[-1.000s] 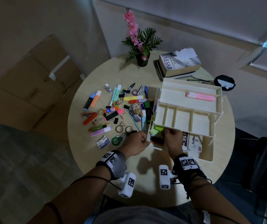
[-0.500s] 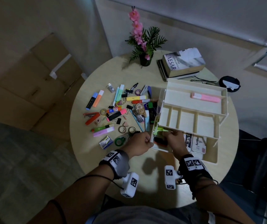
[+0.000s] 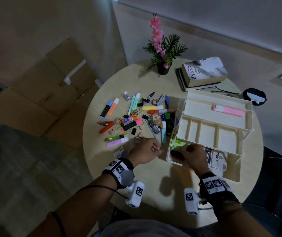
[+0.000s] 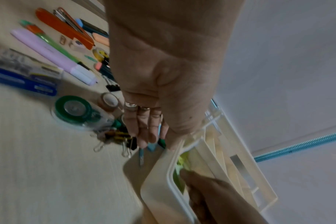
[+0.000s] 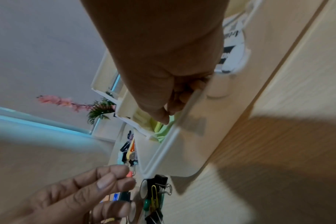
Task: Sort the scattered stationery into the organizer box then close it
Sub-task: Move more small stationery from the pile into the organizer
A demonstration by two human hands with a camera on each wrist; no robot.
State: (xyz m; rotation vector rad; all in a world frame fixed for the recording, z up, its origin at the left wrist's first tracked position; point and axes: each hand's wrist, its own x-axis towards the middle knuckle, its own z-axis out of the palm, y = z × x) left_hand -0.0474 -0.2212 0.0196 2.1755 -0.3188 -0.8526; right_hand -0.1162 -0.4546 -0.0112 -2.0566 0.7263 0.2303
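The cream organizer box (image 3: 169,158) stands open on the right of the round table, its upper trays swung back. A pink highlighter (image 3: 229,111) lies in the top tray. Markers, tape rolls and clips (image 3: 136,120) are scattered to its left. My left hand (image 3: 159,149) hovers at the box's near-left corner and pinches a small clip (image 5: 131,173) between thumb and fingertips. My right hand (image 3: 184,149) is inside the bottom compartment beside green sticky notes (image 3: 177,143). Its fingers (image 5: 182,98) are curled behind the front wall, and whatever they hold is hidden.
A green tape dispenser (image 4: 75,109) and binder clips (image 4: 128,144) lie right by my left hand. At the table's back stand a flower pot (image 3: 162,69) and stacked books (image 3: 203,72). A black round object (image 3: 254,98) sits behind the box. Cardboard boxes (image 3: 51,93) are on the floor at left.
Both hands stay near the box's near-left corner. The left hand's fingertips now show a small clip pinched between them. The right hand has stayed in the bottom compartment.
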